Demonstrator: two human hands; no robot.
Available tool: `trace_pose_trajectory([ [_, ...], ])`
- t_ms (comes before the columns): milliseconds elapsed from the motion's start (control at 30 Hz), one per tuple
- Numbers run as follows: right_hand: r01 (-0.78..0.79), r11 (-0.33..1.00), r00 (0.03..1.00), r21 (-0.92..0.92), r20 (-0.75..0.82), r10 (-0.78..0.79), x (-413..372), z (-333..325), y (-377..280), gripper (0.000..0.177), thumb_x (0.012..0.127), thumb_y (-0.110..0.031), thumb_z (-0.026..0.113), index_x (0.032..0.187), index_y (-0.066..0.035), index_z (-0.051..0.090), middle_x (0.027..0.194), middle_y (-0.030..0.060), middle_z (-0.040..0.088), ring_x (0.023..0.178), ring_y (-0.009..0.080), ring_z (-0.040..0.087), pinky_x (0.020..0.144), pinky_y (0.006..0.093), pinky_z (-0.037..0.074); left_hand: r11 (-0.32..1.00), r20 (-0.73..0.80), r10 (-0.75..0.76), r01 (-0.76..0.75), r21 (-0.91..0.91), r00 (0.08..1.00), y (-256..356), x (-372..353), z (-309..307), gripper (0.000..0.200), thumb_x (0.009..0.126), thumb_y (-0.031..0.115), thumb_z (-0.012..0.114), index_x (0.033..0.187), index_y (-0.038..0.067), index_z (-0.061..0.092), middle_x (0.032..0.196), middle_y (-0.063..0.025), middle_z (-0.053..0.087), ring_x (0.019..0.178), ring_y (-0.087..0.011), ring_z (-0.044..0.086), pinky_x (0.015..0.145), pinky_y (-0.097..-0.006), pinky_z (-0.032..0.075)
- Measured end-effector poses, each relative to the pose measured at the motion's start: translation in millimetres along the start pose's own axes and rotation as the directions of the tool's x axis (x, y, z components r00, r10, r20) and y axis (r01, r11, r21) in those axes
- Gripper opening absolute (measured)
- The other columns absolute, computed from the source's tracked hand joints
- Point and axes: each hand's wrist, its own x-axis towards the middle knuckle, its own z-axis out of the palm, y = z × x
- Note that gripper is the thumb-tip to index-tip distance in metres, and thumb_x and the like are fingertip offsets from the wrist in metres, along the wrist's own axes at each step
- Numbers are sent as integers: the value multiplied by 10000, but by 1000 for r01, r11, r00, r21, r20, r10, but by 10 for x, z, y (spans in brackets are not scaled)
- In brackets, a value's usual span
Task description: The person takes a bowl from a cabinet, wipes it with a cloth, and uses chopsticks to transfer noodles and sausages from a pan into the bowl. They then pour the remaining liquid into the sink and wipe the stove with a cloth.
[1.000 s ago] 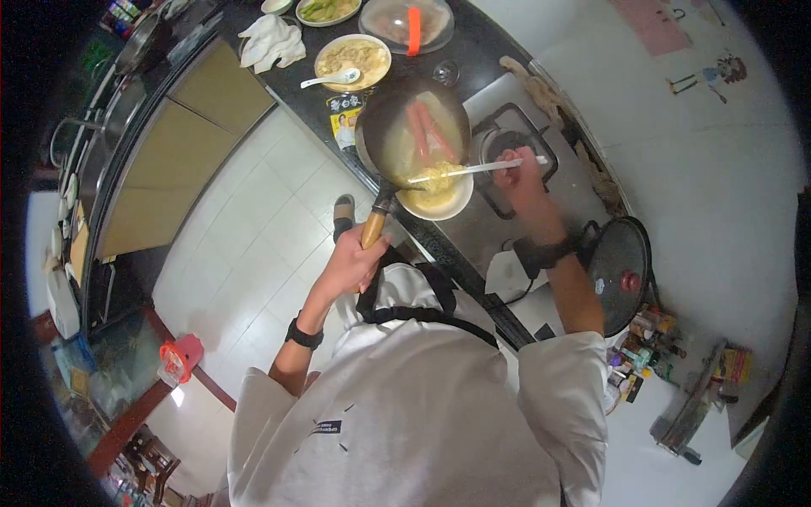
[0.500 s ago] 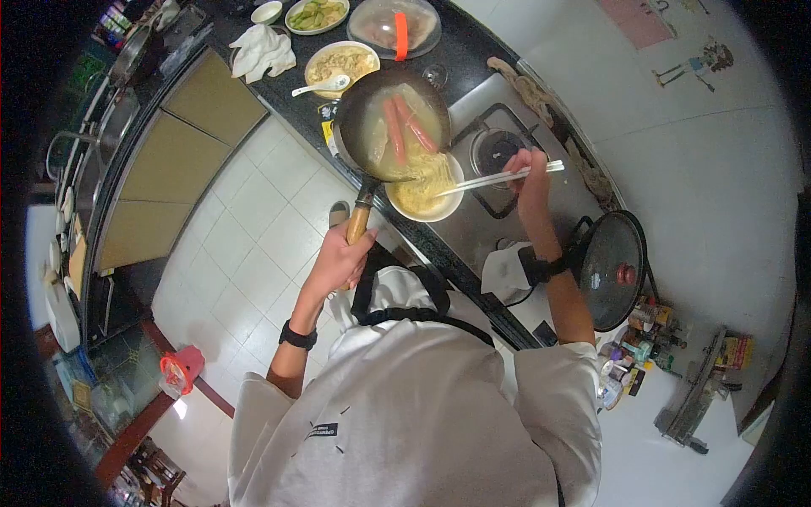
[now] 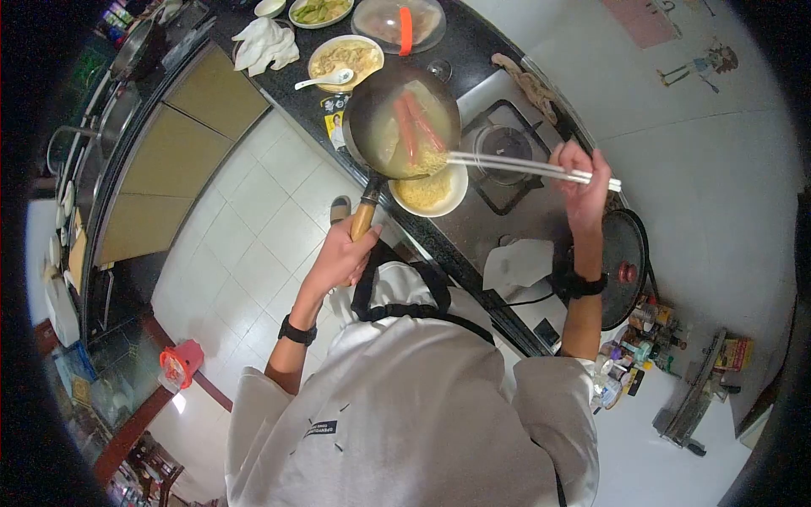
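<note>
Gripping the wok [image 3: 361, 122] is left hand [image 3: 344, 255], chopsticks [image 3: 515, 166] right hand [image 3: 583, 182]; packet [image 3: 334, 125] lettering illegible.

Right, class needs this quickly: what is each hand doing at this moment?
Left hand: closed around the wooden handle of the pan.
Right hand: closed on white chopsticks.

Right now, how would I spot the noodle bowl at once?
Find the steel gas stove in the dark counter, then the wok beside it, its wooden handle held in the left hand. The noodle bowl is round and white, partly hidden under the wok's near edge. Unlike the dish with the white spoon, it holds yellow noodles and no spoon.
</note>
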Motion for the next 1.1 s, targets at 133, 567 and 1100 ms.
trace_pose_trajectory([
  [133,-100,988,987,-122,114,114,214,87,-172,530,922,-523,180,683,-119,427,613,2,456,520,77,368,465,219,246,1000,22,-28,28,0,999,-2,3,3,223,918,184,530,800,34,413,433,3,418,291,-96,392,287,-250,319],
  [567,-520,843,844,142,240,480,662,323,307,392,905,-386,273,623,-141,392,555,-7,410,500,92,372,429,228,278,999,25,-47,47,2,999,-52,12,88,193,917,172,521,838,20,432,438,1,433,298,-90,411,291,-248,320],
  [1100,-194,871,960,452,-93,262,232,377,783,383,866,-374,380,585,-116,410,531,63,468,402,150,357,378,287,252,999,-24,-33,32,-41,999,-25,88,12,211,912,180,533,801,41,421,464,18,406,301,-72,359,277,-241,307],
])
